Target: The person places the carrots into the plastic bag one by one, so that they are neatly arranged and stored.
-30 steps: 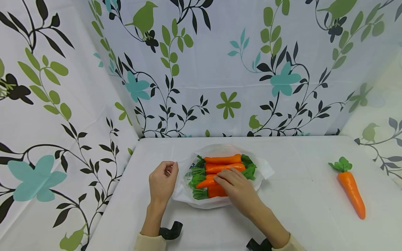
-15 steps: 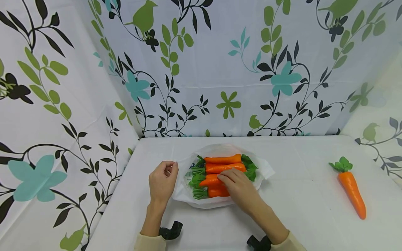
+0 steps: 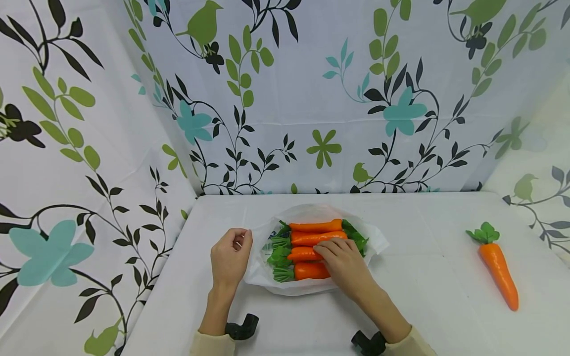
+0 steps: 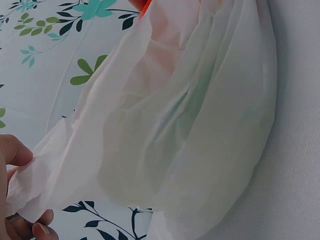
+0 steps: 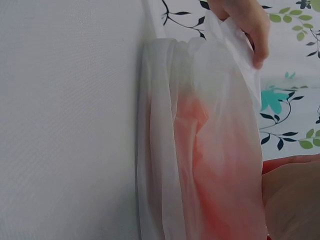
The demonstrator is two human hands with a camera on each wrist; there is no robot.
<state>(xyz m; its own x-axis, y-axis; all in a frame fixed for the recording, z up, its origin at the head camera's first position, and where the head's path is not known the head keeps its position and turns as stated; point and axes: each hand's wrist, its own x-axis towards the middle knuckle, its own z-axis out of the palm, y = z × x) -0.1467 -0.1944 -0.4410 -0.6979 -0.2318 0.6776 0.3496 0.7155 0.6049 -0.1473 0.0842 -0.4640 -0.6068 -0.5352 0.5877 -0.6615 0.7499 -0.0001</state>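
Note:
A white plastic bag lies spread on the table, its mouth facing up, with several orange carrots side by side inside. My left hand pinches the bag's left edge; in the left wrist view its thumb and fingers hold the thin plastic. Over the bag, my right hand grips a carrot whose tapered end points left; the palm hides its other end. Above it lie two more carrots, and one thick carrot with a green top lies nearest me.
A single carrot with leafy green top lies at the right of the white table. Patterned cloth hangs behind and to the left. Black camera mounts sit at both wrists.
My right hand has slid slightly right, drawing the carrot with it so more of the neighbouring carrots shows. My left hand stays in place on the bag edge.

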